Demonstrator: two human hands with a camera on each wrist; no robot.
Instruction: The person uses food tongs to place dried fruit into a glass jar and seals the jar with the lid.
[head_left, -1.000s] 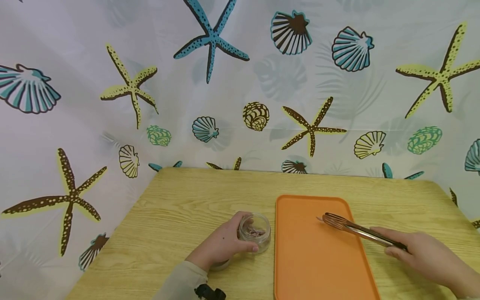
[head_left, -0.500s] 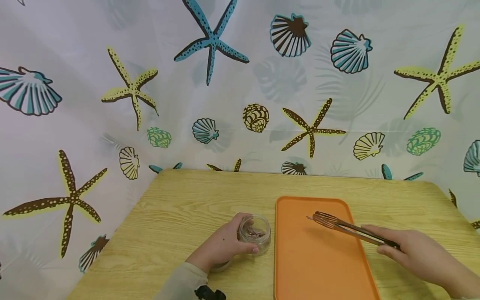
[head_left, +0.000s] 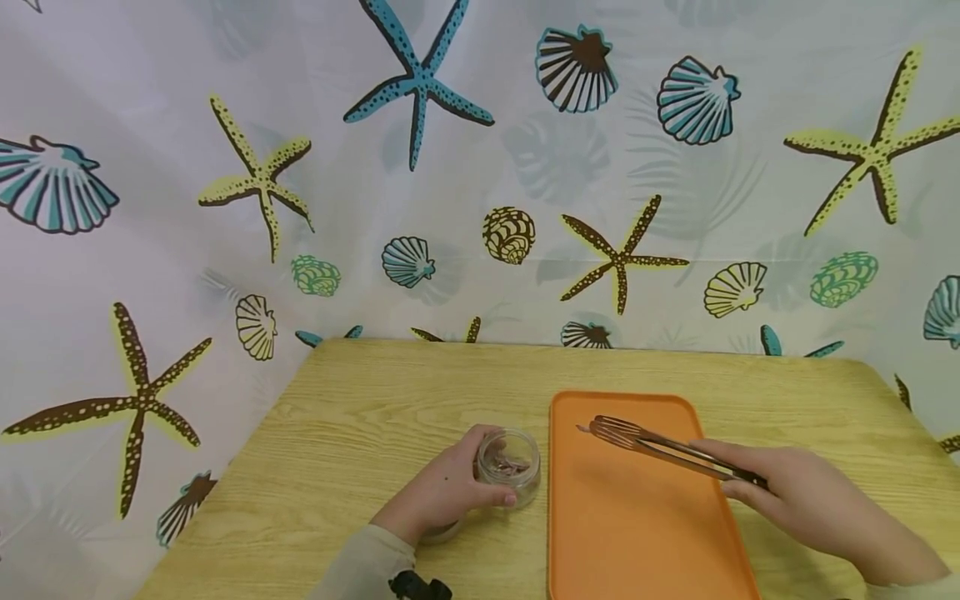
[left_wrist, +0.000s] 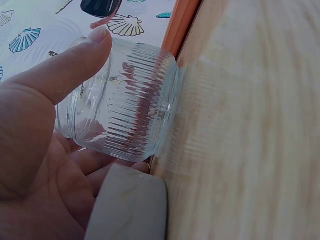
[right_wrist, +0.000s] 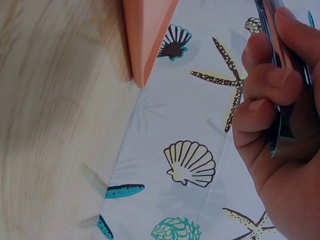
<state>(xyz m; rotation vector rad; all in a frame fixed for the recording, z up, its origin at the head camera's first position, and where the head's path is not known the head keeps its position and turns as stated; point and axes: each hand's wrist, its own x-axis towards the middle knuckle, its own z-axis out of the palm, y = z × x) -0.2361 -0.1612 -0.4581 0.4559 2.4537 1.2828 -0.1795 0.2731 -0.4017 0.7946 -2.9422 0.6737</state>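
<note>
- Now, in the head view, your left hand (head_left: 442,492) grips the small glass jar (head_left: 510,465) low in the frame, left of centre, on the table (head_left: 360,417); the jar stands just beside the left edge of the orange tray (head_left: 637,533). Your right hand (head_left: 802,500) holds metal tongs (head_left: 645,442) over the tray, tips pointing left.
- Left wrist view: your thumb and fingers (left_wrist: 75,65) curl round the ribbed jar (left_wrist: 130,100); a white lid (left_wrist: 130,205) lies just below it.
- Right wrist view: your fingers (right_wrist: 265,75) clamp the tongs' handle (right_wrist: 277,75) at the upper right.
</note>
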